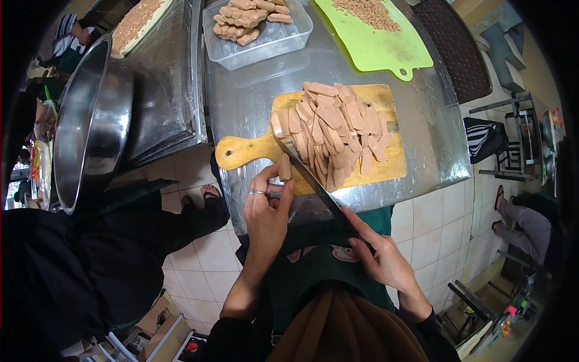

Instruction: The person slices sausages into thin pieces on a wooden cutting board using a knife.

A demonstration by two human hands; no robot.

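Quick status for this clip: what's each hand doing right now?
Left hand: closed, holding a sausage piece.
Right hand: closed, holding the knife.

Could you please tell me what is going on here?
A person's left hand pinches a small sausage-like piece near the edge of the wooden board, while the right hand holds a knife, its blade between that piece and a pile of cut slices. Beyond the board stand a clear container of similar pieces and a green mat bearing finely chopped bits.
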